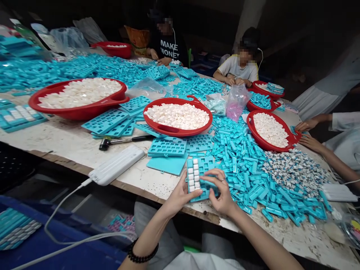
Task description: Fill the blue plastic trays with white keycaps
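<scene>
At the table's front edge, my left hand (177,195) grips the left side of a turquoise panel (208,165) with square openings, its thumb on the lower corner. Two columns of white, rounded key-like caps (191,177) fill the panel's left side, with a turquoise cap at the top left. My right hand (222,191) is over the panel's right part, fingers apart, a fingertip at the edge of the white caps. I cannot make out anything between its fingers. Just behind lie similar turquoise panels (167,145) and a plain turquoise plate (165,164).
Red baskets (180,132) of white caps stand across the table. Loose turquoise pieces (242,161) spread to the right, beside a heap of small switch-like parts (295,170). A mallet (104,144) and white power strip (116,165) lie left. Co-workers sit at the far and right sides.
</scene>
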The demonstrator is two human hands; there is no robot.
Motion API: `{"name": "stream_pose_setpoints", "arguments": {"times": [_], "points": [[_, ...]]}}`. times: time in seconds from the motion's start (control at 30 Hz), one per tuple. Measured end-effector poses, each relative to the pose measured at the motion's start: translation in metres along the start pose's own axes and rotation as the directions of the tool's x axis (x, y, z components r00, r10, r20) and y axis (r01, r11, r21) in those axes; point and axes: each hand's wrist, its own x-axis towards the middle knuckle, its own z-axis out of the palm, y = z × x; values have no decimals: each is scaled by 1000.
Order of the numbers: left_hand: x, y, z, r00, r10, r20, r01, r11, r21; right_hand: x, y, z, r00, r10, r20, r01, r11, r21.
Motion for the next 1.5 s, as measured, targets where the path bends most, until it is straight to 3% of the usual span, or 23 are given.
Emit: {"name": "stream_pose_setpoints", "arguments": {"times": [0.1,0.23,0.43,0.73,0.9,1.07,1.3,1.4,1.5], "points": [[-2,0,-2,999,-14,29,15,999,-47,-3,2,2,989,127,-75,-125,992,27],[-4,2,-4,996,-15,84,24,993,-111,-5,4,12,950,311,-5,-298,915,273],[-1,7,-5,992,-26,125,38,995,-92,-2,-3,16,924,382,4,-317,760,567],[2,14,-5,983,-75,169,78,997,-11,3,-5,10,939,342,-44,-279,830,483],[2,10,-2,992,-78,103,81,996,-25,3,-7,11,949,315,-23,-276,861,426],[-1,8,2,997,-33,68,30,999,42,0,-7,8,953,303,-22,-255,838,481],[1,6,2,997,-17,71,14,999,50,8,-3,14,955,295,-41,-258,888,382],[4,6,1,999,-21,26,22,1000,-19,16,-18,-2,946,240,-220,-178,947,267],[5,6,1,999,-15,-42,12,998,-62,9,-49,-45,855,161,-493,-127,987,102]]}}
